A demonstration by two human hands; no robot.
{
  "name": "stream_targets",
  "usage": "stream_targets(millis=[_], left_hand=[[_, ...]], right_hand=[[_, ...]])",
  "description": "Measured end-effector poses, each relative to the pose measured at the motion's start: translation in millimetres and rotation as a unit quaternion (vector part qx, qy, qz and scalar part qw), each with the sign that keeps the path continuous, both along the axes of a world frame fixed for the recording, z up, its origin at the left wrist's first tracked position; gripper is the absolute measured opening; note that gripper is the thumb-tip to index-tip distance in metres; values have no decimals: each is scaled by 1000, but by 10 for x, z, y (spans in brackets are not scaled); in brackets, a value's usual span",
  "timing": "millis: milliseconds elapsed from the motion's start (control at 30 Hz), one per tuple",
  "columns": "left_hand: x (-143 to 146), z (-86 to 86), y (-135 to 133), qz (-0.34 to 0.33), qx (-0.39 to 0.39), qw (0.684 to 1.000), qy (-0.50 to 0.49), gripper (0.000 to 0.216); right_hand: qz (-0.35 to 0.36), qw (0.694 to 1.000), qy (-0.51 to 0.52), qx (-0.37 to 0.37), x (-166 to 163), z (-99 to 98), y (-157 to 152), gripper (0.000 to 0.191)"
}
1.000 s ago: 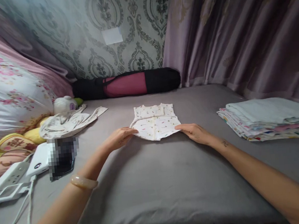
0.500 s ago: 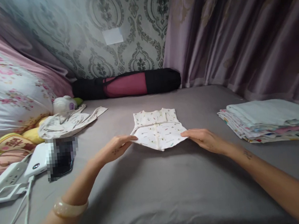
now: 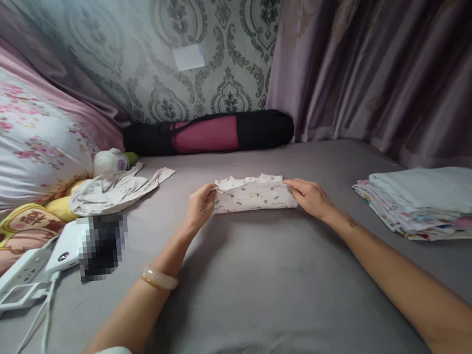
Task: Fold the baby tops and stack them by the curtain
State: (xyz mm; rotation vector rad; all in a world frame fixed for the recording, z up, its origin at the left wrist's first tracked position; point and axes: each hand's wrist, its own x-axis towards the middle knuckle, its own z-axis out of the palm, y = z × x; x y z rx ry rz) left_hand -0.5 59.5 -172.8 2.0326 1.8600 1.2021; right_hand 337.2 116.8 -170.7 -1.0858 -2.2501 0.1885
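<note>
A small white baby garment [image 3: 255,197] with a tiny coloured print lies folded into a low, wide bundle on the grey bed sheet [image 3: 262,285]. My left hand [image 3: 202,205] pinches its upper left corner between thumb and fingers. At the upper right corner, my right hand [image 3: 309,197] grips the same edge. Behind the folded-over layer, a strip of the garment's far part still shows. A pale bangle [image 3: 159,278] sits on my left forearm.
On the right is a stack of folded cloths [image 3: 436,198]. To the left lie a crumpled light garment [image 3: 111,192], a white power bank [image 3: 67,245], a blurred dark phone [image 3: 102,246] and a power strip [image 3: 16,284] with cables. A black and red long bag [image 3: 207,134] lies along the wall.
Both hands have moved away from me, carrying the near edge of the garment up and over, so it is now a shorter bundle. The view has shifted slightly left.
</note>
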Motion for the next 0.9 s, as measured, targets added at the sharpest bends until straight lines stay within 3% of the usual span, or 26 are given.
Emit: stream_targets(millis=[167,333,467,733,900], left_hand=[[-24,-107,446,31,-26,998,40,31],[-12,-244,800,102,-122,987,17,28],[-5,-301,849,157,-172,971,-48,31],[2,-407,825,114,-87,989,-19,35],[34,-442,810,92,-72,993,29,36]], right_hand=[[-48,998,-30,-9,-121,-42,351,37],[-143,983,-76,-93,-225,-232,664,34],[-227,961,-67,-144,-239,-356,739,35],[-244,958,-26,-152,-245,-403,730,37],[-247,956,-34,-156,-258,-398,715,36]])
